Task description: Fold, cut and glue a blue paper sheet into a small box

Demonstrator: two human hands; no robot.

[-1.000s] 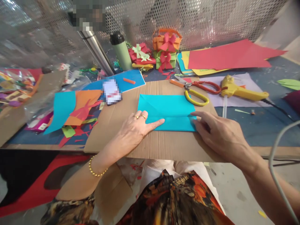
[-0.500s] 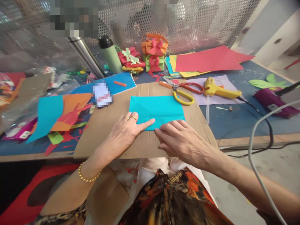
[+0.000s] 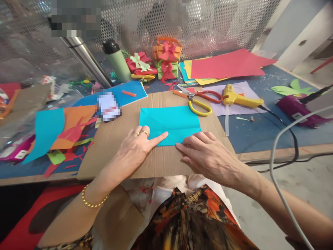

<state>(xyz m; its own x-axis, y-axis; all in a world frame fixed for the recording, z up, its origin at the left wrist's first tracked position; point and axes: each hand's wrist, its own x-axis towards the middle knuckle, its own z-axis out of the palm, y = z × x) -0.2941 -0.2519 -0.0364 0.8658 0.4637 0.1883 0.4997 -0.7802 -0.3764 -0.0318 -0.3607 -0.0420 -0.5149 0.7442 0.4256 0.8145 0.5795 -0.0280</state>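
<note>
A turquoise sheet of paper (image 3: 171, 118) with crease lines lies on a piece of brown cardboard (image 3: 156, 163). My left hand (image 3: 136, 144), with two rings, rests on the sheet's near left corner, thumb stretched over the paper along its near edge. At the near right corner, my right hand (image 3: 201, 149) has its fingers curled and pressed together on the paper's edge; the fingertips are partly hidden. Scissors (image 3: 194, 97) with one red and one yellow handle lie open just beyond the sheet, the yellow loop overlapping its far right corner.
A yellow glue gun (image 3: 236, 99) rests on lilac paper to the right, near a purple tool (image 3: 293, 107) and a grey cable (image 3: 275, 173). Coloured scraps (image 3: 70, 139) and a phone (image 3: 108, 106) lie left. Behind stand a green bottle (image 3: 118, 62) and small paper baskets (image 3: 168, 59).
My right hand has slid slightly right along the near edge of the paper. My left hand stays on the sheet. The whole view has shifted a little.
</note>
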